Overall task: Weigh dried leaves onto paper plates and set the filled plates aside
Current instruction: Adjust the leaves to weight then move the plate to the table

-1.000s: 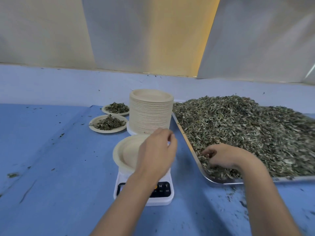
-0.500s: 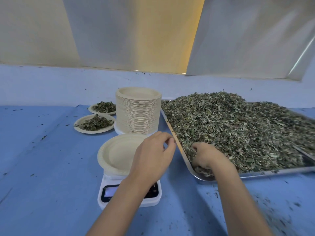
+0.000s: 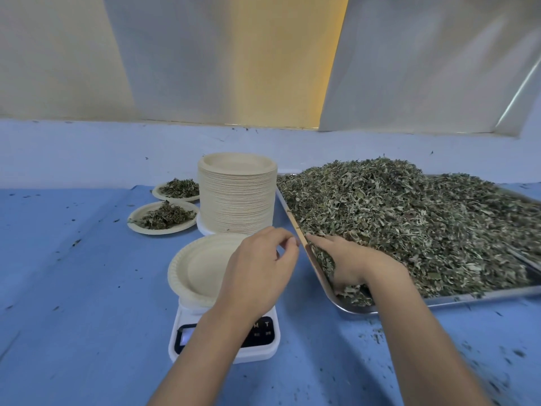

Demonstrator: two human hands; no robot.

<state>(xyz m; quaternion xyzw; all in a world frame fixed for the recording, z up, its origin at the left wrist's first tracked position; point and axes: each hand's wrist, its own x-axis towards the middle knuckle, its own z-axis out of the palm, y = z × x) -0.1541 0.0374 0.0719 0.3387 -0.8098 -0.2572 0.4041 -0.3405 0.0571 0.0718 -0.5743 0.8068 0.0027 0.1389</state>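
In the head view, a round, cream-coloured empty paper plate (image 3: 199,268) is seen resting on a small white digital kitchen scale (image 3: 263,353), which stands on a blue-covered tabletop (image 3: 73,288). The left hand (image 3: 260,268) is held over the right side of this plate, with its fingers curled and the forefinger tip brought close to the thumb. The plate's right rim is hidden by the hand, so it cannot be told whether the rim is pinched or nothing is held.

Just right of the scale, a large shallow metal tray (image 3: 468,297) is heaped with a mound of grey-green dried leaves (image 3: 409,224). The right hand (image 3: 348,259) is sunk into the leaves at the tray's near left corner. One digit is stretched along the tray's left edge and the others are buried, so it cannot be told whether leaves are grasped. The two hands are close together but apart, with the tray's edge between them.

Behind the scale, a tall stack of cream paper plates (image 3: 237,200) is placed beside the tray. To the stack's left, two filled plates are set down: a nearer filled paper plate (image 3: 140,228) and a farther filled paper plate (image 3: 156,193), each carrying a small pile of leaves. Dark leaf crumbs (image 3: 377,336) are scattered over the tabletop.
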